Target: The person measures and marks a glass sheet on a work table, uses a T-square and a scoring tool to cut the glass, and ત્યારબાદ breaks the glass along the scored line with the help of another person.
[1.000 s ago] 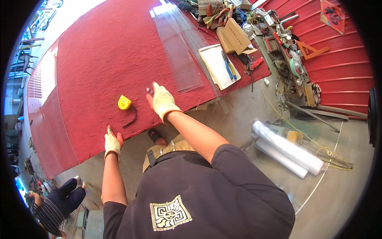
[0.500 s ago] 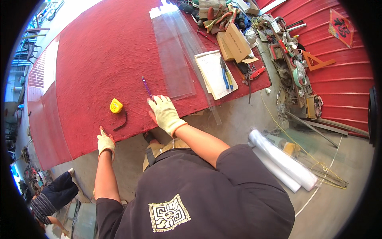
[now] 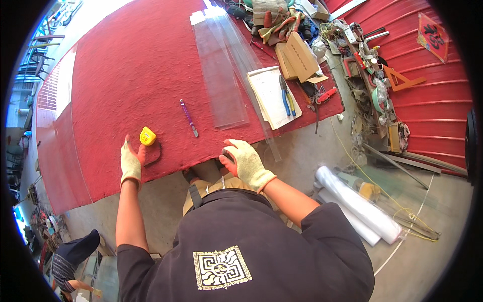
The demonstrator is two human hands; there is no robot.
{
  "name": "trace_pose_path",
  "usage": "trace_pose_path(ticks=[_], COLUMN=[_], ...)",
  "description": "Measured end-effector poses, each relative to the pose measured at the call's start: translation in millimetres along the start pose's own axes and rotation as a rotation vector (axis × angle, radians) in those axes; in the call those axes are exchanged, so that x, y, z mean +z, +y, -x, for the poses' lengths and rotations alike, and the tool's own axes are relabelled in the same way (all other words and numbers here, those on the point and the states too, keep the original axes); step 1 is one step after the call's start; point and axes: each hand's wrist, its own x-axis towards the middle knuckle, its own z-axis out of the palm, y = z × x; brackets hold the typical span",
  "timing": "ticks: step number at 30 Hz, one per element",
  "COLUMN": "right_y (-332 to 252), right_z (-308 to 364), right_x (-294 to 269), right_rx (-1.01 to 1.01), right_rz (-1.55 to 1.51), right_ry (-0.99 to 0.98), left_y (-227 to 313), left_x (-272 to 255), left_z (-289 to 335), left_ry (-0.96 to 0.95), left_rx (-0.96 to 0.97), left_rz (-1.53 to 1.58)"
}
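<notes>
My left hand [image 3: 132, 160], in a cream glove with an orange palm, is beside the yellow tape measure [image 3: 148, 136] near the table's front edge. Its fingers are spread and hold nothing; the thumb side faces the tape measure. A dark strap-like piece [image 3: 155, 153] lies just right of that hand, partly hidden. My right hand [image 3: 248, 165], gloved the same way, hovers over the front edge with loosely bent fingers, apart from one another and apparently empty. Between both hands, a slim purple-patterned pen-like tool [image 3: 189, 119] lies on the red-covered table [image 3: 131, 75].
Clear glass strips [image 3: 221, 80] lie to the right, one overhanging the front edge. Beyond are a paper pad [image 3: 266, 95] with pliers [image 3: 287, 95] and a cardboard box [image 3: 300, 56]. A glass sheet [image 3: 63, 151] covers the left end. Plastic-wrapped rolls [image 3: 357, 204] rest on the floor. Another person [image 3: 70, 259] bends at lower left.
My right hand has come off the pen-like tool and moved right and back toward me. My left hand has moved up beside the tape measure, its fingers spreading.
</notes>
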Motion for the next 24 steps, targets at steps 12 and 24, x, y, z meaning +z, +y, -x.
trace_pose_path(ticks=[12,24], right_y=[-48,-88], right_z=[21,-25], right_x=[-4,-9], right_rx=[-0.027,-0.144], right_rz=[-0.199,-0.299], right_ry=[-0.215,-0.2], left_y=[71,113], left_x=[-4,-39], left_z=[-12,125], left_ry=[-0.132,-0.65], left_rx=[0.08,-0.252], left_rz=[-0.245,1.521])
